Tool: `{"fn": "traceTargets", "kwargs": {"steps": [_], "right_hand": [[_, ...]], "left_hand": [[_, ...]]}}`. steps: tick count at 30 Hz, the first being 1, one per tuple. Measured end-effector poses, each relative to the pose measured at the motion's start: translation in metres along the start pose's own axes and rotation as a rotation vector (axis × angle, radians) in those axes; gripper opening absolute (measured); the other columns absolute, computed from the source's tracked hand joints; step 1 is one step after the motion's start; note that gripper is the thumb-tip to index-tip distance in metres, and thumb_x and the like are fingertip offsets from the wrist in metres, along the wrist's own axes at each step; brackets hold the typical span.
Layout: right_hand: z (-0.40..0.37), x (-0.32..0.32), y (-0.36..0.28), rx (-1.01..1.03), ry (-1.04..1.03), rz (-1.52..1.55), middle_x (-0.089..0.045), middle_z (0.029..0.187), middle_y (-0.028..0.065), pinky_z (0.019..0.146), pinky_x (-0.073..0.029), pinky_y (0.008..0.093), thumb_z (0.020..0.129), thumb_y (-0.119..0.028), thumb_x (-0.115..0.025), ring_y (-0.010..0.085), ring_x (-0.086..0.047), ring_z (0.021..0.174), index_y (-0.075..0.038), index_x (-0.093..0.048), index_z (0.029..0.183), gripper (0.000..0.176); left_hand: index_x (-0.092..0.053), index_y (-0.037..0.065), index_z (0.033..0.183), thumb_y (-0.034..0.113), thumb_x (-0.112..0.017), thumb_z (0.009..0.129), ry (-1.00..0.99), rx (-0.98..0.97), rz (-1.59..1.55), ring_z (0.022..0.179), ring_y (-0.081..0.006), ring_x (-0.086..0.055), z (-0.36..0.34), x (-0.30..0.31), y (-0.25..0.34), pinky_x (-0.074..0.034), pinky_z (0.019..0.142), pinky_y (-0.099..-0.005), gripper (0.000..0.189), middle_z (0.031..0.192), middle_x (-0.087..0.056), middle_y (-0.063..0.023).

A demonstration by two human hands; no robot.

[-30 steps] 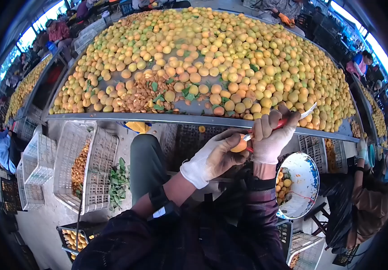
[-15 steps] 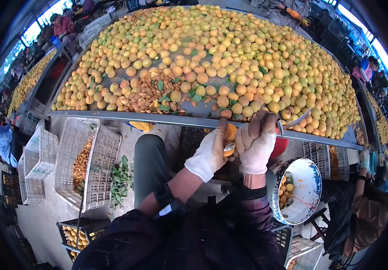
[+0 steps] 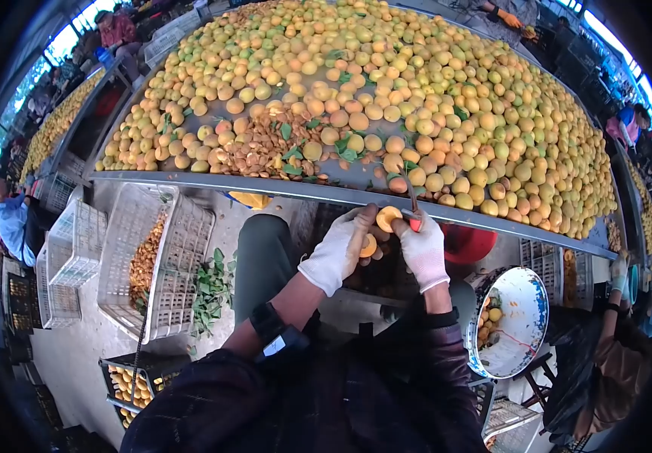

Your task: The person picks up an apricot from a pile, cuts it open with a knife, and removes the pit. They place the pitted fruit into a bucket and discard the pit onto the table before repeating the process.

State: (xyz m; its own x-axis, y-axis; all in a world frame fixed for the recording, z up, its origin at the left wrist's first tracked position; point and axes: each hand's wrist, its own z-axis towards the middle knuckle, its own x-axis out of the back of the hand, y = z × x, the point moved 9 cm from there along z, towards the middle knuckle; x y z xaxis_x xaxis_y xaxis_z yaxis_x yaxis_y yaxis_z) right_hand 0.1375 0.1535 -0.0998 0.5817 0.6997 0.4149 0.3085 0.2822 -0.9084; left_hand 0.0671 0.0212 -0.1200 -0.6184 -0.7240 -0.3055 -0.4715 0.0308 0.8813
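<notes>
My left hand [image 3: 341, 248], in a white glove with bare fingertips, is closed around an apricot half [image 3: 368, 245]. Close beside it, another apricot half [image 3: 389, 219] shows its round cut face between the fingers of both hands. My right hand [image 3: 422, 253], gloved the same way, grips a knife by its red handle [image 3: 415, 224], the blade [image 3: 410, 189] pointing up toward the table. Both hands are just below the metal table edge [image 3: 326, 192]. Whole apricots [image 3: 485, 113] cover the table, with a heap of apricot pits [image 3: 269, 140] and green leaves near the edge.
A white bucket [image 3: 534, 332] holding apricot pieces stands at my right. To my left are plastic crates [image 3: 179, 279], one with pits inside, and leaves [image 3: 213, 291] on the floor. A red basin [image 3: 471, 245] shows under the table. Other people [image 3: 613, 362] sit around.
The knife has swung from pointing right to pointing up. The apricot between my hands now shows as two separate halves with open cut faces. My view has shifted slightly.
</notes>
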Motion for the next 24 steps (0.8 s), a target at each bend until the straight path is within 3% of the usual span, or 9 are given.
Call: {"fn": "traceTargets", "kwargs": {"steps": [1,2,5,6,9,14,17,21,24], "right_hand": [[0.002,0.004,0.003,0.036,-0.016,-0.062,-0.066,0.088,0.0139,0.072,-0.049,0.0302,0.079,-0.014,-0.067,0.0189,-0.063,0.078,0.002,-0.06,0.104,0.03],[0.001,0.004,0.001,0.07,-0.032,-0.122,-0.066,0.089,0.0131,0.071,-0.049,0.0294,0.08,-0.014,-0.067,0.0181,-0.062,0.079,0.003,-0.06,0.104,0.031],[-0.011,0.013,-0.004,-0.225,-0.056,0.325,-0.06,0.078,0.0025,0.061,-0.045,0.0244,0.082,-0.016,-0.067,0.0091,-0.056,0.068,0.002,-0.06,0.102,0.027],[-0.025,0.007,-0.019,-0.369,-0.155,0.36,-0.058,0.073,-0.0002,0.054,-0.043,0.0228,0.083,-0.015,-0.067,0.0063,-0.053,0.061,0.0,-0.06,0.102,0.025],[-0.023,-0.002,-0.045,-0.058,0.002,0.364,-0.048,0.053,-0.0012,0.031,-0.029,0.0231,0.088,-0.018,-0.06,0.008,-0.04,0.033,-0.005,-0.058,0.083,0.013],[-0.02,0.012,-0.044,-0.212,-0.122,0.546,-0.058,0.072,0.0001,0.053,-0.04,0.021,0.087,-0.011,-0.06,0.0048,-0.05,0.06,0.001,-0.063,0.093,0.014],[-0.011,0.022,-0.046,-0.035,-0.043,0.574,-0.06,0.078,0.0005,0.064,-0.043,0.022,0.089,-0.012,-0.058,0.0051,-0.052,0.071,0.0,-0.064,0.091,0.013],[-0.018,0.024,-0.051,0.021,0.101,0.74,-0.059,0.077,-0.0001,0.064,-0.043,0.0219,0.089,-0.012,-0.058,0.005,-0.051,0.071,0.0,-0.063,0.092,0.014],[-0.022,0.029,-0.058,0.046,0.164,0.787,-0.051,0.062,-0.0005,0.044,-0.038,0.0217,0.091,-0.015,-0.057,0.007,-0.046,0.047,-0.001,-0.058,0.095,0.015]], "left_hand": [[-0.053,0.007,0.118,0.044,-0.059,0.09,-0.014,0.081,-0.16,0.068,-0.0154,-0.063,0.003,0.007,-0.009,-0.046,0.052,-0.0241,0.047,0.092,-0.066,-0.0074],[-0.053,0.007,0.118,0.044,-0.059,0.09,-0.008,0.081,-0.159,0.068,-0.0154,-0.063,0.0,0.007,-0.008,-0.046,0.052,-0.0241,0.047,0.092,-0.066,-0.0074],[-0.053,0.007,0.118,0.013,-0.05,0.096,0.098,-0.083,-0.527,0.09,-0.0191,-0.062,0.003,0.011,0.005,-0.05,0.079,-0.0325,0.024,0.107,-0.064,-0.0095],[-0.053,0.007,0.118,0.013,-0.05,0.096,0.093,-0.088,-0.527,0.09,-0.0191,-0.062,0.008,0.007,0.002,-0.05,0.079,-0.0325,0.024,0.107,-0.064,-0.0095],[-0.052,0.005,0.122,0.012,-0.046,0.097,-0.02,-0.248,-0.575,0.104,-0.0223,-0.057,0.008,-0.024,0.024,-0.046,0.091,-0.0346,0.026,0.115,-0.06,-0.0095],[-0.047,0.005,0.128,0.021,-0.045,0.099,-0.298,0.044,-0.7,0.11,-0.0211,-0.055,0.005,-0.047,-0.001,-0.047,0.093,-0.0411,0.033,0.121,-0.056,-0.0078],[-0.048,0.007,0.127,0.021,-0.052,0.096,-0.302,0.091,-0.569,0.107,-0.0215,-0.057,-0.011,-0.055,0.013,-0.049,0.09,-0.0491,0.034,0.117,-0.056,-0.0065],[-0.053,0.007,0.117,0.019,-0.059,0.093,-0.237,0.031,-0.427,0.101,-0.0215,-0.06,-0.012,-0.053,0.026,-0.053,0.084,-0.0435,0.028,0.109,-0.059,-0.0072],[-0.053,0.006,0.115,0.02,-0.063,0.09,-0.13,0.076,-0.334,0.104,-0.022,-0.059,-0.009,-0.051,0.017,-0.051,0.09,-0.0425,0.03,0.111,-0.058,-0.006]]}}
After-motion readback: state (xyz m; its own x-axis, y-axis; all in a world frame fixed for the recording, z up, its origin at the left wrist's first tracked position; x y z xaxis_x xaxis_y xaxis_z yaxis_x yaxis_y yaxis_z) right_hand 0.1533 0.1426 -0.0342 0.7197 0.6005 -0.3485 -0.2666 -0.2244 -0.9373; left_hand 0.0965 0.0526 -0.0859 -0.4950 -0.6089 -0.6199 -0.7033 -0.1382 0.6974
